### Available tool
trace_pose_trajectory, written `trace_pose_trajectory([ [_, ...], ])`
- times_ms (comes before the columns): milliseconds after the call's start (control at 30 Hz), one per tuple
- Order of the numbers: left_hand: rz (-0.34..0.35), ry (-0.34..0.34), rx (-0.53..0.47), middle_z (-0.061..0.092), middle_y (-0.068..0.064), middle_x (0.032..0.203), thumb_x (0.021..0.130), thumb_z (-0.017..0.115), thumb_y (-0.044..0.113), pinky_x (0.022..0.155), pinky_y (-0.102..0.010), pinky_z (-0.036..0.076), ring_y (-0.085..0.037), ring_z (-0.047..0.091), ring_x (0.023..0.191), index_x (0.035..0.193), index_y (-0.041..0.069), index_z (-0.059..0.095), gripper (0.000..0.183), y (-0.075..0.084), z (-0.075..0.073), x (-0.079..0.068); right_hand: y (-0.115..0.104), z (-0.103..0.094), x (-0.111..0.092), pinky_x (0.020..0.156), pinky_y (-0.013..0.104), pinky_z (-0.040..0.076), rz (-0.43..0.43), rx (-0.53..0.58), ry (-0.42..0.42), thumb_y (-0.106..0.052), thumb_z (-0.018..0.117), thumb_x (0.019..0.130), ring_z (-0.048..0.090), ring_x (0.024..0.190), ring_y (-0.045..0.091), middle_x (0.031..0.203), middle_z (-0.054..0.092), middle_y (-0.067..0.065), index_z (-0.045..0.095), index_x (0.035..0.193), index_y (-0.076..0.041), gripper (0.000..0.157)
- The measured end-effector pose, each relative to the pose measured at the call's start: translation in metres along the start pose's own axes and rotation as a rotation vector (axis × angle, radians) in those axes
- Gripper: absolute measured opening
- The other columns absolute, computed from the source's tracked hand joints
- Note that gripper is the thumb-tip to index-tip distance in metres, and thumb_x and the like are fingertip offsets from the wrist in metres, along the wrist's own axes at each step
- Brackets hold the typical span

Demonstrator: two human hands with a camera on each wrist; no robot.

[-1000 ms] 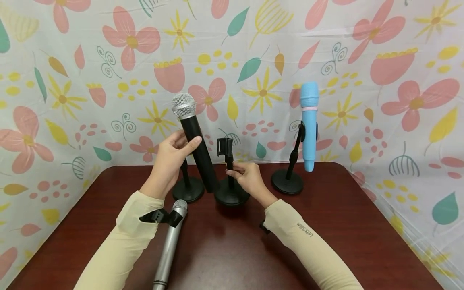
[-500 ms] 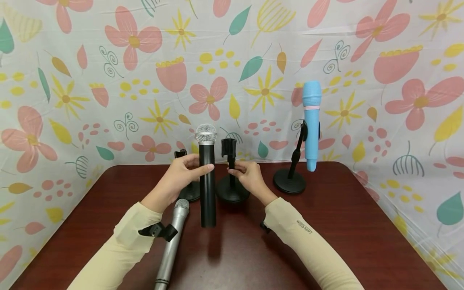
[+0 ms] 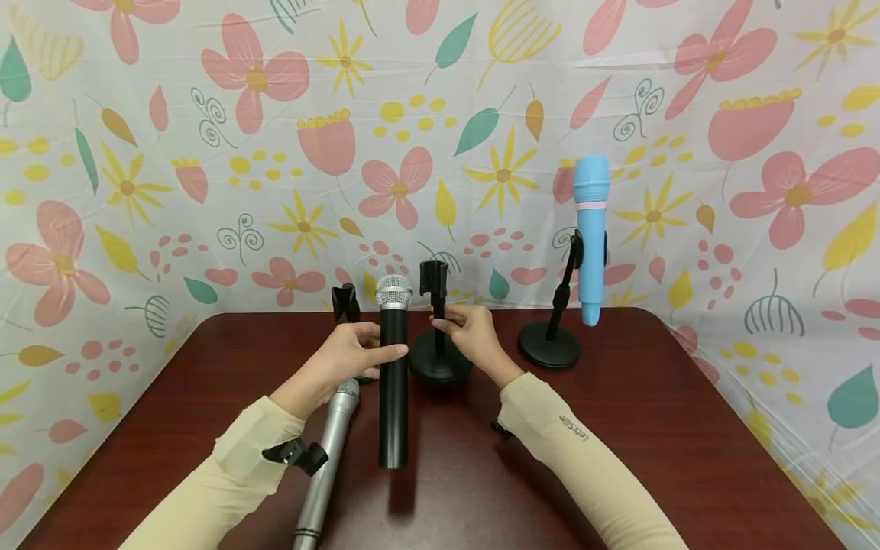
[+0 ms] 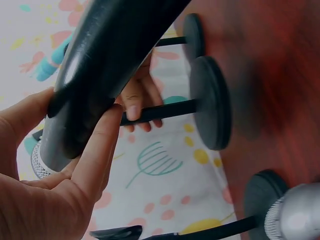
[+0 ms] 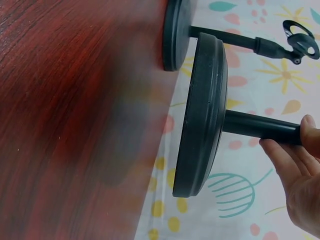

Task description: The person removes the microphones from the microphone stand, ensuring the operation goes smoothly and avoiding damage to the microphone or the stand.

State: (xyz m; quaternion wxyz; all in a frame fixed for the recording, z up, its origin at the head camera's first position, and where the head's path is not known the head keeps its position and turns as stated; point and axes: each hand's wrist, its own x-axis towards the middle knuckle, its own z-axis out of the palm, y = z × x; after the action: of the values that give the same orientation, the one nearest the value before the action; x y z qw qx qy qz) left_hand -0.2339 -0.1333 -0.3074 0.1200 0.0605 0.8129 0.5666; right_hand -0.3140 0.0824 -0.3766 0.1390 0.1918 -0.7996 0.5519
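In the head view my left hand holds a black microphone with a silver mesh head. It is upright, head up, with thumb and fingers on opposite sides of its body and its lower end over the table. My right hand pinches the pole of the middle microphone stand, which has a round black base. That stand's clip has nothing in it and is just right of the microphone's head. The right wrist view shows the fingers around the pole, above the base.
A silver microphone lies on the red-brown table beside my left wrist. Behind my left hand is another stand with a bare clip. At right a stand bears a blue microphone. Patterned cloth hangs behind.
The black microphone was tilted and higher, over the space between two stands. My left hand has turned it upright and lowered it toward me. My right hand stays on the pole.
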Motion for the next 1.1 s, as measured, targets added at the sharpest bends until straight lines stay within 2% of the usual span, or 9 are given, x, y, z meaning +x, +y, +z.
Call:
trace_pose_trajectory([
  [200,-0.031,-0.002,0.028,0.061,-0.017,0.101,0.087,0.073,0.021,0.076,-0.04,0.057,-0.022,0.068,0.084,0.122,-0.006,0.057,0.047,-0.014,0.006,0.0,0.001,0.002,0.002,0.081,0.031,0.056,-0.034,0.031,-0.021,0.001,0.07,0.085,0.07,0.093,0.026,0.1,0.07,0.02,0.068,0.113,0.004,0.028],
  [367,-0.08,-0.016,0.092,0.056,-0.024,0.118,0.087,0.073,0.022,0.077,-0.041,0.057,-0.028,0.066,0.095,0.137,-0.012,0.042,0.068,-0.024,0.011,-0.004,0.002,0.004,0.003,0.081,0.031,0.056,-0.03,0.027,-0.025,0.0,0.07,0.086,0.07,0.092,0.025,0.099,0.071,0.018,0.069,0.113,0.003,0.027],
  [433,-0.089,-0.018,0.111,0.057,-0.023,0.116,0.086,0.074,0.021,0.075,-0.039,0.057,-0.028,0.067,0.093,0.137,-0.014,0.04,0.07,-0.028,0.013,-0.006,0.002,0.005,0.004,0.081,0.03,0.056,-0.025,0.028,-0.026,0.0,0.07,0.086,0.07,0.092,0.025,0.099,0.071,0.018,0.069,0.113,0.003,0.027],
  [633,-0.062,-0.049,0.112,0.066,-0.014,0.085,0.085,0.074,0.015,0.069,-0.038,0.058,-0.022,0.069,0.076,0.111,-0.012,0.06,0.04,-0.039,0.018,-0.011,0.003,0.009,0.005,0.082,0.03,0.055,-0.006,0.039,-0.032,-0.001,0.07,0.086,0.07,0.093,0.025,0.1,0.07,0.02,0.068,0.114,0.004,0.028],
  [833,-0.079,-0.038,0.127,0.067,-0.012,0.08,0.083,0.076,0.012,0.065,-0.036,0.059,-0.025,0.07,0.071,0.105,-0.012,0.061,0.036,-0.051,0.023,-0.016,0.006,0.013,0.005,0.081,0.029,0.055,0.01,0.031,-0.024,-0.001,0.07,0.086,0.07,0.093,0.024,0.099,0.071,0.018,0.069,0.114,0.003,0.028],
  [967,-0.065,-0.062,0.107,0.069,-0.012,0.075,0.082,0.076,0.008,0.062,-0.035,0.059,-0.024,0.07,0.067,0.098,-0.011,0.06,0.029,-0.058,0.025,-0.018,0.008,0.015,0.007,0.081,0.028,0.055,0.0,0.032,-0.015,-0.001,0.071,0.085,0.07,0.092,0.023,0.097,0.072,0.017,0.07,0.111,0.002,0.026],
  [1100,-0.06,-0.086,0.132,0.068,-0.012,0.073,0.082,0.075,0.007,0.06,-0.035,0.058,-0.023,0.069,0.065,0.094,-0.01,0.059,0.027,-0.065,0.025,-0.019,0.011,0.018,0.008,0.081,0.029,0.055,-0.005,0.031,-0.016,-0.001,0.07,0.085,0.07,0.092,0.023,0.098,0.071,0.018,0.071,0.11,0.002,0.025],
])
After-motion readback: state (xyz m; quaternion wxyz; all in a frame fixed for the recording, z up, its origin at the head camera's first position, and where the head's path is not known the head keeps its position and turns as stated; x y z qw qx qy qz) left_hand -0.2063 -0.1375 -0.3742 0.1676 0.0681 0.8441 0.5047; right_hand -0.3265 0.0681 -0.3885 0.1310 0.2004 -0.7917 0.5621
